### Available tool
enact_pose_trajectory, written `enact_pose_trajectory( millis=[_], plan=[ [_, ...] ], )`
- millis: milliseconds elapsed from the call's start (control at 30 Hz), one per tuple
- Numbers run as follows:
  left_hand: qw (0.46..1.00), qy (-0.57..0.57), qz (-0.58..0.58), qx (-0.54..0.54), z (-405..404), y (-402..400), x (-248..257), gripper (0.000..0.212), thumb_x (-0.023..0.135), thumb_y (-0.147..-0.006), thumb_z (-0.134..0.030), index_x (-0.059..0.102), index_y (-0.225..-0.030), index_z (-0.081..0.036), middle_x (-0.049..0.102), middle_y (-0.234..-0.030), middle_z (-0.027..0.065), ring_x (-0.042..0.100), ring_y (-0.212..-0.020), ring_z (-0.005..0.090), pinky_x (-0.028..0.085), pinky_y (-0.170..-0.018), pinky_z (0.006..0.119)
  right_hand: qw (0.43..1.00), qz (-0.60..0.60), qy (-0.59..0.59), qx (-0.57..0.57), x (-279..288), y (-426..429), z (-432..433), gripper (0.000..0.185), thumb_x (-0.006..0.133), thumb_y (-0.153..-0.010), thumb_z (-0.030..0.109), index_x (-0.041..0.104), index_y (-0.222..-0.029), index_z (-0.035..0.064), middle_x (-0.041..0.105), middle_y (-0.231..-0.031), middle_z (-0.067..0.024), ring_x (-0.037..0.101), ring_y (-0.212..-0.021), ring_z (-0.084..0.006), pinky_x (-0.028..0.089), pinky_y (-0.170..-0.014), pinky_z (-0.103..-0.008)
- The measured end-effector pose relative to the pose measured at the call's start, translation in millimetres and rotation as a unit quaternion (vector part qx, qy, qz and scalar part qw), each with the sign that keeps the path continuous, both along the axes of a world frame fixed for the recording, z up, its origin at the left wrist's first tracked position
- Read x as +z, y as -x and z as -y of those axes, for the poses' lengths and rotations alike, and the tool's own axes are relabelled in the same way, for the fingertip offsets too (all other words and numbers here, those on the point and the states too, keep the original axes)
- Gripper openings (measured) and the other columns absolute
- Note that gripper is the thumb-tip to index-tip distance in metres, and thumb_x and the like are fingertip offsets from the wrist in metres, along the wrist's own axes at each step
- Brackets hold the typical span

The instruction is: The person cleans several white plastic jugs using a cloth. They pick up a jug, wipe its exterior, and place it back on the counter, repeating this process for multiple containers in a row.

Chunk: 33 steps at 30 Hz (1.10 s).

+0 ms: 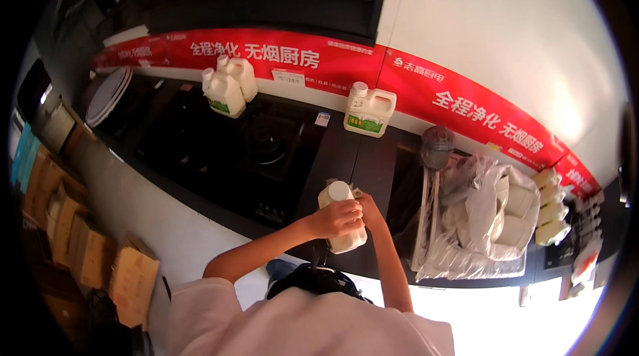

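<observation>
A white plastic jug (349, 242) with a round white cap stands at the front edge of the dark counter before me. My left hand (333, 219) is closed across its upper part, near the handle. Against the jug's right side is my right hand (369, 210), its fingers partly hidden. Just beyond its fingertips shows a small crumpled bit (357, 193), too small to name. Farther back stands another white jug (370, 110) with a green label and handwriting on it. Two similar jugs (225, 90) stand close together behind the gas hob, at the left.
A black glass gas hob (234, 151) lies to the left. On the right are a lidded dark container (438, 147), plastic-wrapped white packaging (504, 211) and a row of more jugs (551, 209). Cardboard boxes (132, 276) stand on the floor, left. A red banner (279, 54) lines the wall.
</observation>
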<state>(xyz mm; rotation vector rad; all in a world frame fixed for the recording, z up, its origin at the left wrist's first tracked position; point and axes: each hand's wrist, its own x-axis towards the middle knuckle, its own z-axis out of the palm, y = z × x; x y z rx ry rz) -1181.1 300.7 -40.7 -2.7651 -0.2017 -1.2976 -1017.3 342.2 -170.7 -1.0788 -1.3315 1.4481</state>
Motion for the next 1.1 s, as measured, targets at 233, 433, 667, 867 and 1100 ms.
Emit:
enact_pose_trajectory(
  millis=[233,433,667,867,1100],
  plan=[
    [0.997,0.032,-0.054,0.05,6,5,5,0.017,0.061,-0.059,-0.008,0.053,-0.074,-0.006,0.052,-0.076,0.0047,0.053,-0.079,0.0196,0.048,-0.069,0.03,0.964,-0.182,0.134,-0.141,15,4,54,0.026,0.045,-0.072,-0.003,0.059,-0.093,0.0012,0.059,-0.08,-0.0047,0.054,-0.07,-0.0123,0.043,-0.061,-0.0236],
    [0.97,0.023,-0.168,0.172,8,-27,13,0.026,0.064,-0.056,-0.018,0.052,-0.076,-0.006,0.054,-0.058,0.0041,0.054,-0.071,0.0211,0.043,-0.06,0.03,0.913,-0.316,0.116,-0.232,18,-62,83,0.036,0.04,-0.073,-0.008,0.051,-0.108,-0.0063,0.055,-0.111,-0.0139,0.053,-0.105,-0.025,0.043,-0.09,-0.0339],
    [0.922,0.113,-0.33,0.17,-26,-70,43,0.07,0.063,-0.062,-0.021,0.043,-0.127,-0.005,0.057,-0.059,0.0119,0.059,-0.055,0.0241,0.045,-0.048,0.034,0.902,-0.17,0.059,-0.393,84,-36,137,0.029,0.045,-0.077,-0.002,0.053,-0.105,-0.004,0.057,-0.101,-0.0098,0.053,-0.096,-0.0174,0.042,-0.083,-0.0276],
    [0.887,0.182,-0.367,0.215,-55,-81,51,0.086,0.062,-0.063,-0.018,0.024,-0.14,-0.014,0.06,-0.062,0.0135,0.061,-0.059,0.0284,0.05,-0.055,0.038,0.903,-0.149,-0.016,-0.403,88,-3,135,0.034,0.042,-0.08,-0.005,0.05,-0.113,-0.007,0.056,-0.107,-0.0101,0.053,-0.098,-0.0169,0.041,-0.087,-0.0281],
    [0.865,0.259,-0.311,0.298,-68,-67,39,0.062,0.057,-0.074,-0.019,0.038,-0.133,-0.015,0.063,-0.076,0.0168,0.063,-0.071,0.0299,0.051,-0.062,0.041,0.901,0.087,-0.121,-0.406,78,31,116,0.034,0.042,-0.08,-0.005,0.05,-0.114,-0.0084,0.062,-0.103,-0.0199,0.059,-0.096,-0.0217,0.044,-0.084,-0.0311]
  ],
)
